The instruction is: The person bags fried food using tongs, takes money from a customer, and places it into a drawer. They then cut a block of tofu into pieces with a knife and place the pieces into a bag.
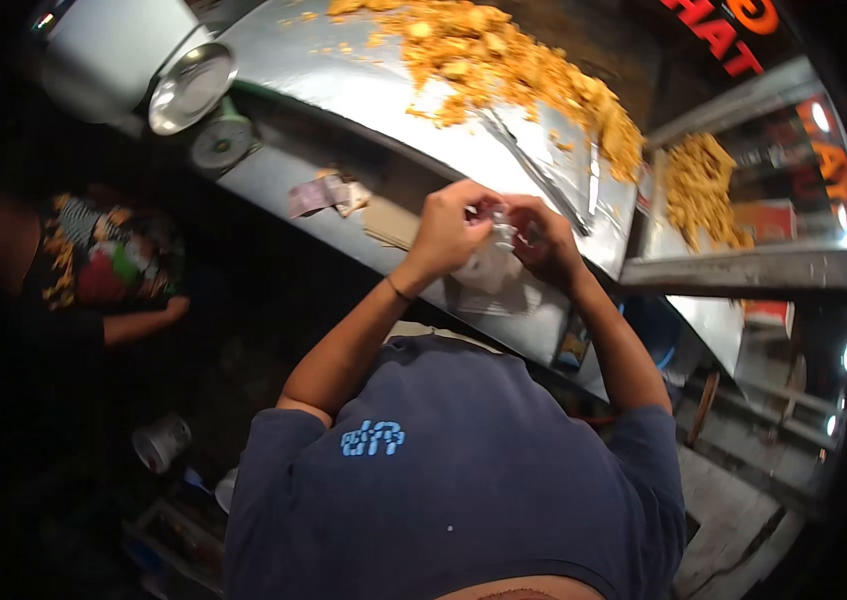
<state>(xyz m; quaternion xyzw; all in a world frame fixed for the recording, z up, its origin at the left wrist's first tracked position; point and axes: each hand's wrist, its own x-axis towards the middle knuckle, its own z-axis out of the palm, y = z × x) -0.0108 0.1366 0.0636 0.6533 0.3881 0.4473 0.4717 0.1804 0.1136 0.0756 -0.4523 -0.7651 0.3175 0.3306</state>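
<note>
- Bag (pixel 489 268), one, pale and see-through, hung between the hands above the near edge of the metal counter (pixel 528 332); whether its base touched the surface could not be told. Thin film might have torn if pulled hard, and a slipping mouth might have spilled any contents; blur hid what was inside.
- Hands, two: the left hand (pixel 451 232) was nearly closed, thumb and fingers pinching the top of the bag; the right hand (pixel 545 238) curled in opposite, fingertips gathered on that same top, partly in shadow.
- Sheets of card (pixel 389 226), a flat stack too blurred to count, lay just left of the bag; a sideways sweep of the left forearm could have pushed them off the counter's near edge.
- Banknotes (pixel 326 194), seemingly at least two, lay loose farther left; a draught or a brush might have carried them off.
- Tongs (pixel 535 172), apparently one pair, reached the near edge of the tray (pixel 288 70) close to the right hand, which could have knocked them.
- Fried food (pixel 503 60), one heap of uncountable pieces, covered the tray's far side; a second heap (pixel 698 190) stood behind glass.
- Scale (pixel 221 142), one, stood toward the counter's left end.
- Another person (pixel 118 250), one, was beyond that end.
</note>
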